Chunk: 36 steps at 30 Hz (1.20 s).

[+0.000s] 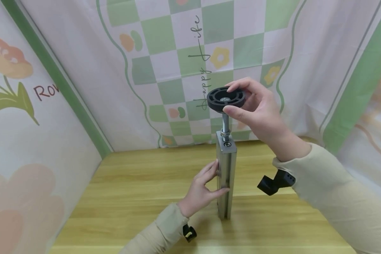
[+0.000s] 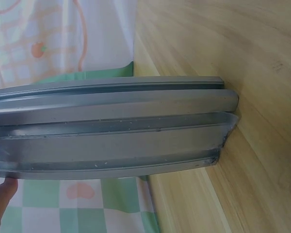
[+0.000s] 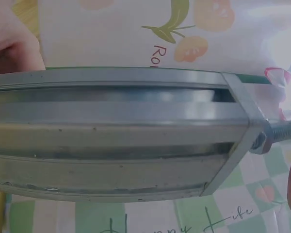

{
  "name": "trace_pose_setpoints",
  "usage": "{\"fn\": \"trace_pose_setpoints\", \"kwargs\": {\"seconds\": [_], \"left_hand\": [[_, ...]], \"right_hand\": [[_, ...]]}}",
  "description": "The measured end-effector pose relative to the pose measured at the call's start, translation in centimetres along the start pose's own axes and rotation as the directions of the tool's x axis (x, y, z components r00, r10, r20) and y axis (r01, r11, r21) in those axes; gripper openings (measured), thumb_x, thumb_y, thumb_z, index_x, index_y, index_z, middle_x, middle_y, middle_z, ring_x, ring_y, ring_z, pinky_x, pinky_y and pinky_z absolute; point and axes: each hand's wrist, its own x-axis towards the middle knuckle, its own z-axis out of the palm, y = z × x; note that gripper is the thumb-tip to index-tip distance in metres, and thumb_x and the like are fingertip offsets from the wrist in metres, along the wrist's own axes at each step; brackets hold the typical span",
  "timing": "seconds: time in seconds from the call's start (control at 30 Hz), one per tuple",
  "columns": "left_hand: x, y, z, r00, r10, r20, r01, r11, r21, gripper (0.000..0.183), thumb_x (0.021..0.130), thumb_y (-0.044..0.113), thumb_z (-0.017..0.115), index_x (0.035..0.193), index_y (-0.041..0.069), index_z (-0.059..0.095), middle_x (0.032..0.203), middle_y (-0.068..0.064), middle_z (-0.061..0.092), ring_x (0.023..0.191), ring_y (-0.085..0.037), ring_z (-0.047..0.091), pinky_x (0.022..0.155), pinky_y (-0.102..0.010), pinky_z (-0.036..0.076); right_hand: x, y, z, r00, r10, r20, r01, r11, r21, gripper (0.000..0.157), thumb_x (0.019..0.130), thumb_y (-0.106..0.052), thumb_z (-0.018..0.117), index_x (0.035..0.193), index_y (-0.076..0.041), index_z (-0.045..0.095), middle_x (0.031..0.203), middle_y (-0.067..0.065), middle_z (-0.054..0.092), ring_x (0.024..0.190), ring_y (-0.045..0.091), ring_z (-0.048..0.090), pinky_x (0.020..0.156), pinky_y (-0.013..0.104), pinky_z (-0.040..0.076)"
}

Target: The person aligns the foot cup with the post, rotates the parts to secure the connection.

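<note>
While the right hand (image 1: 260, 107) pinches the black disc (image 1: 216, 102) at 3 o'clock, the left hand (image 1: 199, 192) grips the metal bar (image 1: 226, 171), likely heavy, best held midway.

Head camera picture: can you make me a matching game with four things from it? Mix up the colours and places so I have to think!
Things:
1. Levelling foot
2. Threaded rod
3. Left hand
4. Tabletop

Clues:
a. Yellow-brown, with wood grain
b. Silver, sticking up from the top end of the slotted metal profile
c. Black and round, held by the right hand
d. Gripping the side of the metal profile

Right pairs: 1-c, 2-b, 3-d, 4-a
</note>
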Motion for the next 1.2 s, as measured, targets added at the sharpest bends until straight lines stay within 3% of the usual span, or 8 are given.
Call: {"fn": "trace_pose_setpoints", "kwargs": {"seconds": [0.27,0.43,0.57,0.67,0.8,0.9,1.03,1.2], "left_hand": [[0.0,0.1,-0.1,1.000,-0.004,0.004,0.004,1.000,-0.013,0.099,0.074,-0.005,0.076,0.151,0.014,0.016,0.138,-0.027,0.041,0.105,-0.032,0.061,0.098,-0.029,0.050],[0.0,0.0,0.0,1.000,-0.006,0.003,0.006,1.000,-0.018,0.099,0.074,-0.005,0.076,0.151,0.016,0.016,0.139,-0.027,0.041,0.106,-0.033,0.060,0.098,-0.029,0.049],[0.0,0.0,0.0,1.000,-0.004,0.004,0.004,1.000,-0.018,0.101,0.074,-0.005,0.076,0.151,0.017,0.015,0.138,-0.027,0.041,0.105,-0.032,0.061,0.098,-0.028,0.049],[0.0,0.0,0.0,1.000,-0.003,0.008,0.003,1.000,-0.012,0.101,0.074,-0.005,0.076,0.151,0.017,0.015,0.138,-0.027,0.041,0.104,-0.032,0.061,0.098,-0.028,0.049],[0.0,0.0,0.0,1.000,-0.003,0.008,0.003,1.000,-0.008,0.101,0.074,-0.005,0.076,0.151,0.017,0.015,0.138,-0.027,0.041,0.106,-0.032,0.060,0.098,-0.029,0.049],[0.0,-0.1,0.0,1.000,0.000,0.004,0.000,1.000,-0.009,0.101,0.074,-0.005,0.076,0.151,0.017,0.015,0.138,-0.027,0.041,0.105,-0.032,0.060,0.098,-0.029,0.049],[0.1,0.0,0.0,1.000,0.011,-0.002,-0.011,1.000,-0.010,0.101,0.073,-0.005,0.076,0.151,0.017,0.015,0.137,-0.028,0.042,0.104,-0.033,0.061,0.098,-0.029,0.049],[0.2,0.1,0.0,1.000,0.018,-0.004,-0.019,1.000,-0.015,0.103,0.073,-0.006,0.076,0.151,0.020,0.014,0.137,-0.029,0.042,0.102,-0.033,0.062,0.098,-0.030,0.050]], "right_hand": [[-0.2,-0.3,1.1,0.986,-0.116,-0.117,0.084,0.966,-0.244,0.036,0.068,0.017,0.072,0.090,-0.008,0.058,0.101,0.005,0.049,0.088,0.018,0.056,0.078,0.014,0.051],[-0.3,-0.3,1.6,0.964,-0.219,-0.149,0.130,0.881,-0.456,0.034,0.066,0.011,0.077,0.087,0.010,0.051,0.091,-0.005,0.039,0.085,0.014,0.047,0.072,0.010,0.048],[-0.3,0.0,1.5,0.937,-0.322,-0.132,0.189,0.789,-0.584,0.038,0.066,-0.002,0.081,0.085,0.011,0.051,0.090,-0.014,0.034,0.086,0.006,0.040,0.070,0.010,0.043],[-0.2,0.3,1.6,0.909,-0.394,-0.134,0.225,0.736,-0.639,0.051,0.068,-0.031,0.082,0.083,0.009,0.052,0.089,-0.016,0.032,0.087,0.003,0.037,0.070,0.012,0.040],[0.0,0.5,1.8,0.888,-0.432,-0.156,0.220,0.699,-0.680,0.075,0.069,-0.066,0.069,0.079,0.007,0.051,0.087,-0.015,0.032,0.087,0.002,0.034,0.071,0.017,0.034],[0.0,0.4,1.8,0.889,-0.437,-0.138,0.226,0.679,-0.699,0.079,0.070,-0.070,0.065,0.080,0.007,0.051,0.088,-0.016,0.032,0.087,0.002,0.033,0.072,0.018,0.031],[-0.1,0.4,1.4,0.914,-0.393,-0.102,0.256,0.753,-0.606,0.069,0.078,-0.055,0.066,0.092,0.011,0.052,0.094,-0.016,0.039,0.091,0.004,0.040,0.078,0.017,0.039],[0.1,0.5,0.6,0.972,-0.225,-0.068,0.200,0.945,-0.260,0.026,0.087,-0.018,0.051,0.105,0.000,0.056,0.105,0.000,0.050,0.100,0.014,0.048,0.084,0.020,0.042]]}}
